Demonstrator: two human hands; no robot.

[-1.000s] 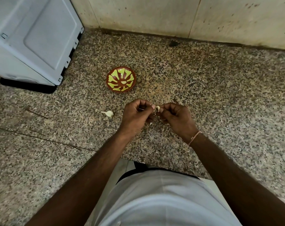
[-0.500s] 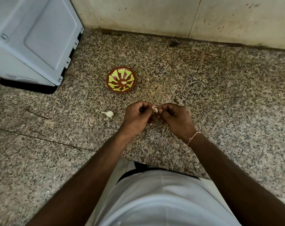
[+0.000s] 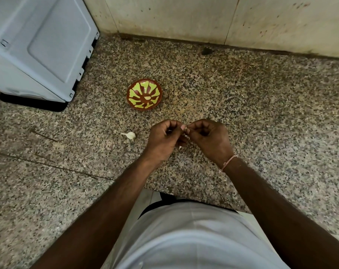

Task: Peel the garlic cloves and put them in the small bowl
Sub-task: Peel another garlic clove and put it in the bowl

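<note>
Little has moved since the earlier frames: both hands keep to the same spot above the counter, the right one turned slightly inward, and I log bowl and loose clove where they were.

Item, left hand (image 3: 162, 138): fingers curled, thumb and forefinger pinching a garlic clove (image 3: 186, 130), of which I see only a pale sliver between the fingertips.

Item, right hand (image 3: 209, 138): fingers curled, pinching the same clove from the other side; a thin thread bracelet (image 3: 228, 162) sits at the wrist.

Item, small bowl (image 3: 144, 96): brown with a yellow-green pattern, on the speckled stone counter (image 3: 261, 117) beyond the hands, well apart from them. One pale piece lies at its centre; I cannot tell what it is.

Item, second garlic clove (image 3: 130, 135): unpeeled, lying on the counter left of the left hand.

Item, grey appliance (image 3: 38, 45): far left corner, against the wall.
</note>
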